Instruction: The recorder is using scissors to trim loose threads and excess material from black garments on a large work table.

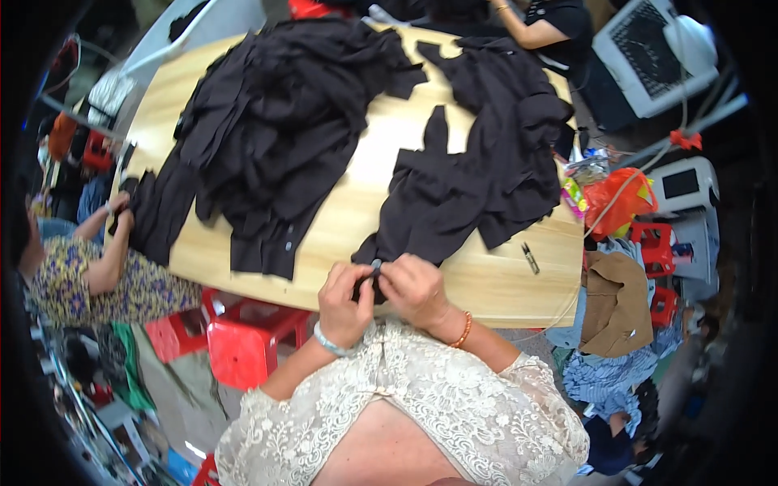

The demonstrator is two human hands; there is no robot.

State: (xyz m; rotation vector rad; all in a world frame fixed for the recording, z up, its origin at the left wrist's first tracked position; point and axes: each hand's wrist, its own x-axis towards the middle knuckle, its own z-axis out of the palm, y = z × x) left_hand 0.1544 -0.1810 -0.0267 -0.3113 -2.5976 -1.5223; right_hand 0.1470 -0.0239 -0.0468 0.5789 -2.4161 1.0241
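At the near edge of the table, my left hand and my right hand are close together, fingers pinched on a corner of a black garment. Between the fingertips shows a small round greyish piece, perhaps a button; the fingers partly hide it. The rest of this garment spreads away from me over the right half of the table, crumpled, with a narrow strap-like end pointing up. A large heap of black garments lies to the left, with small pale dots along one lower edge.
The pale wooden table carries a small dark slim tool at right. Red stools stand below left. One co-worker handles black cloth at the left edge; another is at the far side. Clothes and a red bag lie right.
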